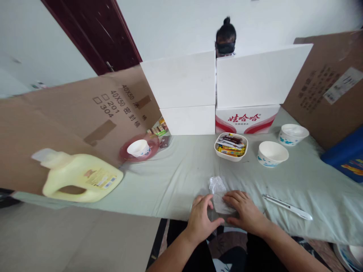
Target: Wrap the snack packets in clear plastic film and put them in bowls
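Observation:
A small clear plastic bag (217, 192) lies on the pale green cloth (176, 177) at the table's near edge. My left hand (202, 218) rests beside it on the left, fingers curled, fingertips touching the bag's lower left edge. My right hand (244, 211) lies flat on the bag's right part, fingers stretched and pressed onto it. Neither hand lifts the bag off the cloth.
A white pen-like tool (287, 207) lies right of my hands. Further back stand a bowl of snack packets (231, 146), two paper bowls (272, 153) (293, 134), a cup on a red plate (138, 148), a yellow jug (82, 176), white boxes (215, 90) and cardboard walls. A person sits behind the boxes.

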Demonstrator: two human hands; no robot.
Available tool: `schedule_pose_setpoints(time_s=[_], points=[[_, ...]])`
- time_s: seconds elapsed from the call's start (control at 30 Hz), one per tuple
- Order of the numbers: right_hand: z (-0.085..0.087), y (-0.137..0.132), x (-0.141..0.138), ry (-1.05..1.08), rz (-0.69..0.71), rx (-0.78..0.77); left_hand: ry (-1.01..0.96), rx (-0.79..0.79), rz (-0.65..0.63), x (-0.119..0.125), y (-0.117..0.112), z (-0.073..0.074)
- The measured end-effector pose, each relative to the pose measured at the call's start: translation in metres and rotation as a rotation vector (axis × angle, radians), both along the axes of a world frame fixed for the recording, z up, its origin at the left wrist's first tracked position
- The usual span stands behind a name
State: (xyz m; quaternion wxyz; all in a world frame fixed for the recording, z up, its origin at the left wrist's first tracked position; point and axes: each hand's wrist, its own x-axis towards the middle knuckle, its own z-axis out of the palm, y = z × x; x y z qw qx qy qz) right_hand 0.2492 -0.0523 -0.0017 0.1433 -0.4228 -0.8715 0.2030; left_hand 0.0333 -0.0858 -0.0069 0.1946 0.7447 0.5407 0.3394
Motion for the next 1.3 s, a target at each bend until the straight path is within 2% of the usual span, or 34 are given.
schedule_pose_setpoints(time_s=[0.13,0.3,0.47,0.6,0.77,0.93,1.03,1.1,1.23,1.3], points=[[0.000,0.000,-0.001,-0.016,-0.010,-0.030,-0.121,-0.063,-0.093,0.006,-0.005,-0.006],[-0.001,-0.001,0.000,-0.022,-0.013,-0.044,-0.249,-0.097,-0.111,0.014,-0.004,-0.015],[-0.002,-0.001,0.001,-0.018,-0.013,-0.033,-0.272,-0.094,-0.156,0.017,-0.005,-0.013],[-0.001,-0.002,0.000,-0.014,-0.008,-0.029,-0.100,-0.093,-0.170,0.012,-0.005,-0.003],[-0.003,-0.002,0.000,-0.017,-0.002,0.012,0.237,0.076,-0.225,0.006,-0.005,0.000],[-0.008,-0.003,0.000,-0.009,0.013,0.067,0.361,0.320,-0.127,0.003,-0.002,-0.006],[-0.008,-0.003,-0.001,-0.011,0.017,0.085,0.428,0.380,-0.089,0.002,0.003,-0.004],[-0.006,-0.005,-0.001,-0.016,0.017,0.088,0.399,0.352,-0.140,0.001,0.006,0.001],[0.000,-0.011,-0.001,0.015,0.042,0.062,0.162,0.173,-0.302,-0.004,0.010,0.009],[0.002,-0.012,-0.002,0.053,0.035,0.047,0.090,0.090,-0.295,-0.006,0.012,0.009]])
